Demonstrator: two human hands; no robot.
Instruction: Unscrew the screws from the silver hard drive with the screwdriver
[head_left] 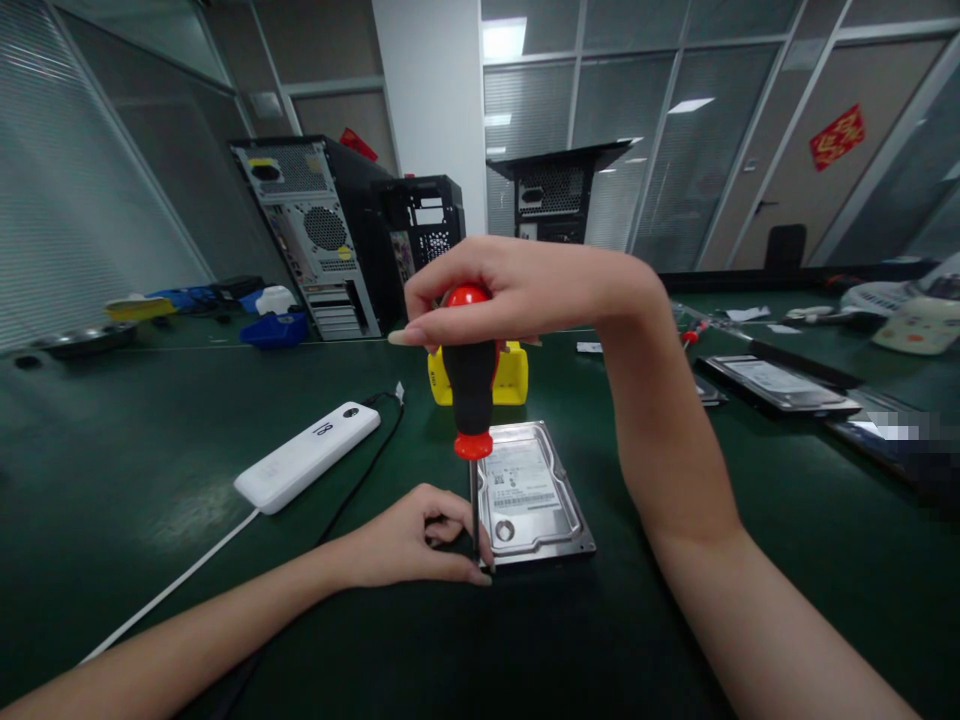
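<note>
A silver hard disk drive point(529, 495) lies label up on the green table. Above its near left corner a screwdriver point(472, 385), black and red, stands upright with its shaft pointing down. My right hand point(487, 295) is wrapped over the top of the handle from above. At the drive's near left corner, my left hand point(439, 540) curls its thumb and fingers round the edge, close beside the shaft. The screwdriver's tip is hidden by those fingers, so I cannot tell what it touches.
Just behind the drive sits a yellow bin point(512, 378). A white power bank-like block point(311, 455) with cables lies left. Further right is another hard drive point(784, 385). Computer cases point(326, 230) stand at the back, beside a blue bin point(274, 330).
</note>
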